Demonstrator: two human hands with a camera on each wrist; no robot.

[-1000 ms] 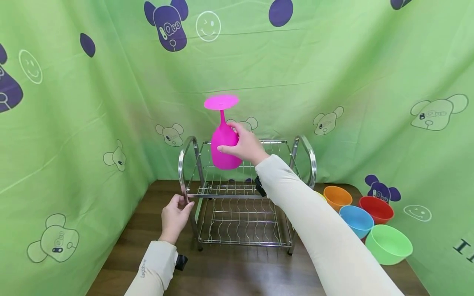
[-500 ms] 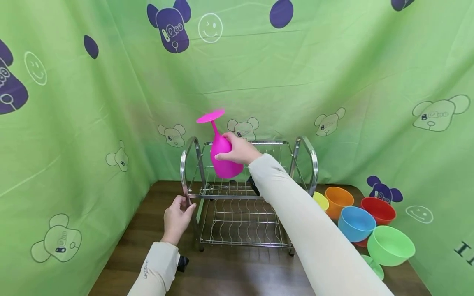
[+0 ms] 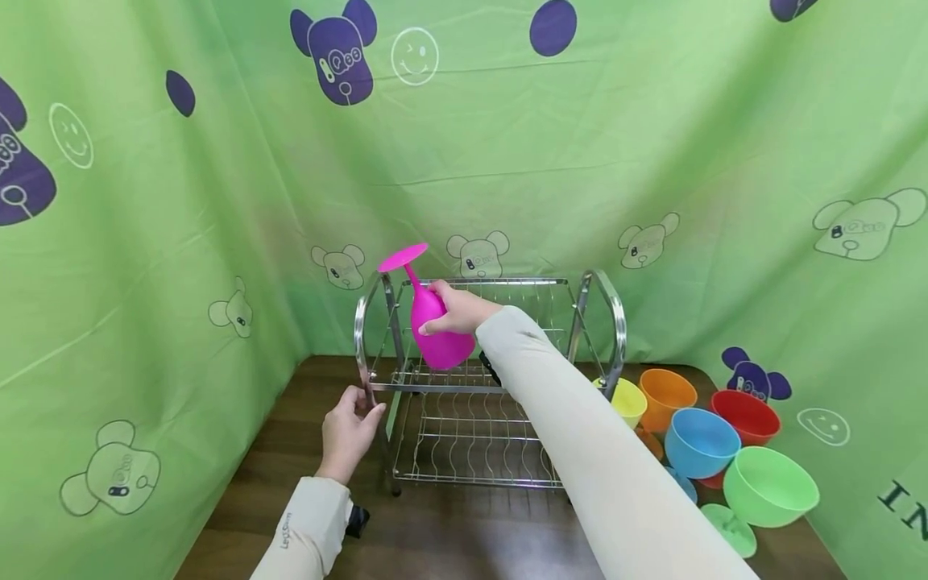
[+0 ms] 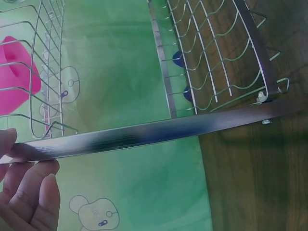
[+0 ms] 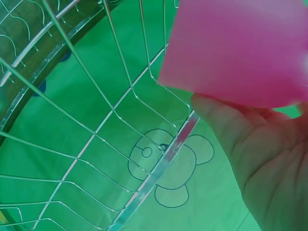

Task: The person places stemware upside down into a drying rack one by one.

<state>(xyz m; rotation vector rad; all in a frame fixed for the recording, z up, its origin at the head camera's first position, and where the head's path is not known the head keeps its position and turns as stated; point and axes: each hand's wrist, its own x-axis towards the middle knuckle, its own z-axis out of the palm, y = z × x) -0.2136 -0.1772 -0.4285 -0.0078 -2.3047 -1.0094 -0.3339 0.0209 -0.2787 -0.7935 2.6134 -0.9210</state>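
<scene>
Nearest you, your left hand [image 3: 350, 435] pinches the left upright of the two-tier wire dish rack [image 3: 478, 483], thumb and fingertips almost meeting; beyond, your right hand [image 3: 458, 312], spread to the bowl's width, grips the inverted pink goblet [image 3: 441, 350] over the upper tier. The goblet has just come down and tilted, foot leftward, leaving less height above the wires; contact cannot be told. Its foot lies near the left arch; more room lies rightward. Coloured goblets [image 3: 702, 443] crowd the rack's right side; the green curtain [image 3: 544, 185] bounds the rear.
</scene>
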